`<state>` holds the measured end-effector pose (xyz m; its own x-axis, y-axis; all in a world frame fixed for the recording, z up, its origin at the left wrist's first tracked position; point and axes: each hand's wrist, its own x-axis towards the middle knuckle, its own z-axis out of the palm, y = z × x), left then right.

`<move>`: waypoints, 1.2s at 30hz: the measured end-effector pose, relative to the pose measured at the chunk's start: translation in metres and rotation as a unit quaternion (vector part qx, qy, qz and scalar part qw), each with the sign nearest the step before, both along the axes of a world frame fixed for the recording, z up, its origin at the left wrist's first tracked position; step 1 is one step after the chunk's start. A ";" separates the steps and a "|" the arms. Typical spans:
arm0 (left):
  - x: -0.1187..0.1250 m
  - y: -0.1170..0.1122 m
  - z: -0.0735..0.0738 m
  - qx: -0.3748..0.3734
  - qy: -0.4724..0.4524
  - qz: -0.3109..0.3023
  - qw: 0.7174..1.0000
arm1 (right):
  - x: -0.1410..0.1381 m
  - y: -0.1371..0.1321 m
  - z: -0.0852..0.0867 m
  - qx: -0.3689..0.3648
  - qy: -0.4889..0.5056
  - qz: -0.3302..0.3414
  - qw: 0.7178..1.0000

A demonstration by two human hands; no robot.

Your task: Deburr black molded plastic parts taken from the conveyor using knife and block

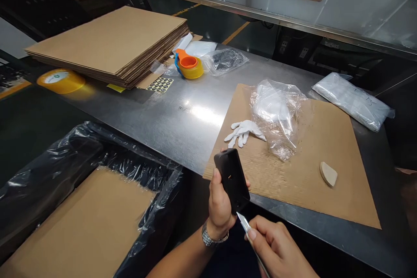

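My left hand (219, 204), with a metal watch on its wrist, is wrapped round a black rectangular plastic case (230, 178). The case is tilted, its hollow-looking side turned up, above the front edge of the table. In my right hand (276, 245) is a utility knife (249, 232), gripped between thumb and fingers. Its blade points up and left, close to the lower end of the case; whether it touches I cannot tell. Beyond the case, a white glove (243, 132) lies on a cardboard sheet (312, 186), beside a clear plastic bag (276, 113) with white material inside.
A beige block (328, 173) lies on the cardboard's right part. A wrapped white packet (353, 100) is behind it. Farther left are a tape dispenser (189, 65), a sticker sheet (160, 84), stacked cardboard (110, 39) and a yellow tape roll (61, 81). A black-lined box (81, 139) stands lower left.
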<state>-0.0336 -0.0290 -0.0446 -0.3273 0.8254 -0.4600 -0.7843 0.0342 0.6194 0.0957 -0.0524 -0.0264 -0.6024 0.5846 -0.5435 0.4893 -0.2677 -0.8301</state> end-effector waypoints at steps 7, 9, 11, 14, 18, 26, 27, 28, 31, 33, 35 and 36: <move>0.001 0.002 0.004 0.030 -0.020 0.059 0.998 | 0.003 -0.002 0.006 0.073 -0.016 -0.004 0.997; 0.001 0.003 0.006 0.035 -0.019 0.074 0.996 | 0.005 -0.004 0.006 0.220 -0.047 0.006 0.974; 0.001 0.003 0.007 0.042 -0.017 0.091 0.995 | 0.006 -0.007 0.003 0.407 -0.066 0.026 0.911; 0.003 0.004 0.009 0.058 -0.018 0.126 0.990 | 0.003 -0.012 -0.005 0.635 -0.087 0.040 0.766; 0.004 0.003 0.010 0.073 -0.012 0.156 0.985 | -0.003 -0.015 -0.008 0.724 -0.142 0.040 0.674; 0.004 0.000 0.007 0.121 0.000 0.179 0.976 | -0.009 -0.018 -0.004 0.749 -0.170 0.049 0.638; 0.004 0.000 0.007 0.125 0.004 0.181 0.976 | -0.010 -0.019 -0.005 0.750 -0.170 0.048 0.637; 0.004 0.000 0.007 0.130 0.008 0.183 0.974 | -0.010 -0.019 -0.006 0.752 -0.170 0.047 0.636; 0.005 0.000 0.006 0.138 0.015 0.189 0.972 | -0.010 -0.020 -0.007 0.754 -0.170 0.048 0.632; 0.006 0.000 0.006 0.139 0.020 0.193 0.971 | -0.010 -0.021 -0.007 0.752 -0.174 0.054 0.633; 0.006 -0.001 0.004 0.138 0.027 0.195 0.971 | -0.009 -0.021 -0.007 0.750 -0.178 0.056 0.635; 0.006 -0.001 0.004 0.140 0.031 0.195 0.970 | -0.009 -0.021 -0.007 0.750 -0.179 0.056 0.634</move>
<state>-0.0279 -0.0302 -0.0410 -0.6603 0.7224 -0.2053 -0.6645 -0.4346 0.6080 0.0866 -0.0731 -0.0331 -0.6810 0.5702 0.4595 0.6645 0.7449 0.0604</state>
